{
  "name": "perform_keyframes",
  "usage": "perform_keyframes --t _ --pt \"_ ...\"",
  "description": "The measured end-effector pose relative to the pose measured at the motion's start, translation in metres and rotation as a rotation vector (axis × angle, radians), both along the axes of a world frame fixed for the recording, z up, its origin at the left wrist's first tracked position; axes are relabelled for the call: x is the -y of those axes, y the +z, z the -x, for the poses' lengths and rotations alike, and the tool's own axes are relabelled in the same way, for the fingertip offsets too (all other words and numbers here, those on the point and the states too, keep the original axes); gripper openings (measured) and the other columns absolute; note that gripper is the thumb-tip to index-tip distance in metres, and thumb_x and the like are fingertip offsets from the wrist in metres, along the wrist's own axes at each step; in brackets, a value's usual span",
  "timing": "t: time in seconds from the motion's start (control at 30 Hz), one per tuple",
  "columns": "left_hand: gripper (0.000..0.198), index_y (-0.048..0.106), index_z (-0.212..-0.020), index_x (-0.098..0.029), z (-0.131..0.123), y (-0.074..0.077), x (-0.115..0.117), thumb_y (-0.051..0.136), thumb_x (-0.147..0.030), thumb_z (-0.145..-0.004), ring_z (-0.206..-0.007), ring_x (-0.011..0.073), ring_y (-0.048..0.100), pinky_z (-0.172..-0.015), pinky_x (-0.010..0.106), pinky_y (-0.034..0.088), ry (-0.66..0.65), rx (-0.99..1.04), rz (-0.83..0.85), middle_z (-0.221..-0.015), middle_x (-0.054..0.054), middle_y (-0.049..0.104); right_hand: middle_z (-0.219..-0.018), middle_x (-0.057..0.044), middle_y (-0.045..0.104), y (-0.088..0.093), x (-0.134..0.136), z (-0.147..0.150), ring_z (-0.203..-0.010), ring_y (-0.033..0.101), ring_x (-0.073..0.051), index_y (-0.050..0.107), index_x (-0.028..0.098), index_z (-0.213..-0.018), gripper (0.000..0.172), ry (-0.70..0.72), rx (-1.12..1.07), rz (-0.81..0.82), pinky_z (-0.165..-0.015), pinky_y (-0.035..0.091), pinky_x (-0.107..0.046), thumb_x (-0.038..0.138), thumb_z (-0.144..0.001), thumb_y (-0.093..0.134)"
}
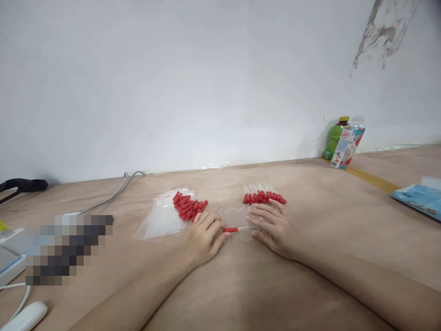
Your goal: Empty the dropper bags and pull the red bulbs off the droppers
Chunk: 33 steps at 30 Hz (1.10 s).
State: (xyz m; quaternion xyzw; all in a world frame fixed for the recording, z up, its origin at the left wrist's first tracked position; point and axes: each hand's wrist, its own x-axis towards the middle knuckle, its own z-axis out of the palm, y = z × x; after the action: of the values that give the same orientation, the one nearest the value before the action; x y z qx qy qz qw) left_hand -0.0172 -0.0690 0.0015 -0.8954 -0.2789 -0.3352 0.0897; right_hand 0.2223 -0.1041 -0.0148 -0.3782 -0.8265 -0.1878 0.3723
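Low over the table, my left hand (207,238) pinches a red rubber dropper bulb (230,229) between thumb and fingers. The bulb sits on one end of a thin clear glass tube (243,227) lying sideways. My right hand (275,227) has its thumb and fingers around the tube's other end, which they partly hide. Beneath and behind the hands lies a row of loose glass tubes (228,214). Beyond my left hand is a pile of red bulbs (188,207). Past my right fingers, several glass droppers with red bulbs (263,197) lie side by side.
Clear plastic bags (161,218) lie flat left of the bulb pile. Grey cables (117,195) and a pixelated area are farther left, with a white device (31,317) at the near corner. A green bottle (333,140), a carton (346,149) and a blue packet (418,201) are right.
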Motion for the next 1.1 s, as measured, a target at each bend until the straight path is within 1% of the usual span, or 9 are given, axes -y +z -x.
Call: perform_keyframes --t 0.07,0.13,0.2,0.27,0.43,0.57,0.7,0.9,1.1 --pt "0.013 0.056 -0.08 -0.019 -0.001 0.001 0.001 0.051 -0.03 -0.082 -0.075 0.018 0.049 -0.072 0.034 0.038 -0.019 0.021 0.013 -0.081 0.005 0.059 -0.1 -0.004 0.065 0.0 0.0 0.001 -0.104 0.053 -0.019 0.063 0.024 -0.096 0.017 0.005 -0.013 -0.01 -0.097 0.026 -0.045 0.028 -0.083 0.052" --pt "0.014 0.057 -0.087 -0.018 -0.003 0.002 0.003 0.052 -0.03 -0.081 -0.081 0.0189 0.051 -0.075 0.034 0.04 -0.04 0.044 0.045 -0.088 0.006 0.06 -0.095 -0.002 0.066 0.0 -0.001 0.003 -0.101 0.054 -0.019 0.064 0.025 -0.092 0.015 0.022 -0.02 -0.009 -0.097 0.026 -0.046 0.028 -0.083 0.052" --pt "0.024 0.055 -0.1 -0.018 -0.005 0.003 0.005 0.055 -0.032 -0.08 -0.09 0.0203 0.052 -0.081 0.036 0.041 -0.076 0.043 0.08 -0.098 0.008 0.059 -0.093 -0.001 0.067 0.001 0.0 0.005 -0.1 0.054 -0.019 0.065 0.026 -0.091 0.015 0.04 -0.02 0.003 -0.097 0.025 -0.046 0.028 -0.083 0.053" --pt "0.031 0.054 -0.106 -0.018 -0.008 0.001 0.005 0.056 -0.033 -0.079 -0.097 0.021 0.052 -0.084 0.036 0.041 -0.126 0.014 0.105 -0.103 0.008 0.06 -0.093 0.0 0.067 0.001 0.0 0.007 -0.1 0.054 -0.019 0.065 0.027 -0.091 0.015 0.051 -0.019 0.013 -0.097 0.025 -0.047 0.028 -0.082 0.053" --pt "0.014 0.059 -0.093 -0.019 -0.015 -0.006 0.002 0.049 -0.024 -0.085 -0.091 0.0177 0.056 -0.085 0.035 0.041 -0.195 -0.015 0.114 -0.089 0.004 0.066 -0.093 0.0 0.067 -0.001 0.001 0.012 -0.099 0.054 -0.018 0.063 0.026 -0.096 0.018 0.064 -0.033 0.037 -0.099 0.023 -0.047 0.028 -0.083 0.052" --pt "0.014 0.06 -0.093 -0.019 -0.016 -0.007 0.002 0.05 -0.024 -0.085 -0.088 0.0169 0.057 -0.083 0.035 0.041 -0.2 -0.013 0.068 -0.087 0.004 0.067 -0.099 -0.004 0.066 -0.003 0.001 0.017 -0.102 0.054 -0.021 0.058 0.021 -0.107 0.029 0.082 0.003 0.078 -0.101 0.022 -0.05 0.034 -0.083 0.051" --pt "0.014 0.06 -0.092 -0.019 -0.016 -0.004 0.006 0.047 -0.023 -0.086 -0.087 0.0167 0.058 -0.086 0.036 0.04 -0.203 -0.033 0.026 -0.088 0.004 0.067 -0.096 -0.001 0.067 -0.007 0.0 0.021 -0.103 0.055 -0.018 0.058 0.022 -0.107 0.024 0.143 0.013 0.075 -0.104 0.022 -0.049 0.023 -0.086 0.047" --pt "0.016 0.06 -0.087 -0.02 -0.014 0.0 0.011 0.044 -0.02 -0.086 -0.091 0.0171 0.058 -0.092 0.039 0.036 -0.165 -0.12 0.007 -0.084 0.003 0.067 -0.096 -0.002 0.067 -0.012 -0.002 0.02 -0.107 0.053 -0.015 0.058 0.018 -0.105 0.023 0.277 0.007 0.049 -0.101 0.036 -0.038 0.015 -0.085 0.045" --pt "0.013 0.059 -0.089 -0.019 -0.01 -0.003 0.011 0.047 -0.02 -0.085 -0.093 0.0172 0.058 -0.094 0.04 0.034 -0.177 -0.095 -0.016 -0.083 0.003 0.068 -0.095 -0.004 0.067 -0.011 0.0 0.018 -0.108 0.053 -0.017 0.057 0.017 -0.106 0.025 0.297 0.003 0.006 -0.101 0.038 -0.039 0.012 -0.085 0.045"
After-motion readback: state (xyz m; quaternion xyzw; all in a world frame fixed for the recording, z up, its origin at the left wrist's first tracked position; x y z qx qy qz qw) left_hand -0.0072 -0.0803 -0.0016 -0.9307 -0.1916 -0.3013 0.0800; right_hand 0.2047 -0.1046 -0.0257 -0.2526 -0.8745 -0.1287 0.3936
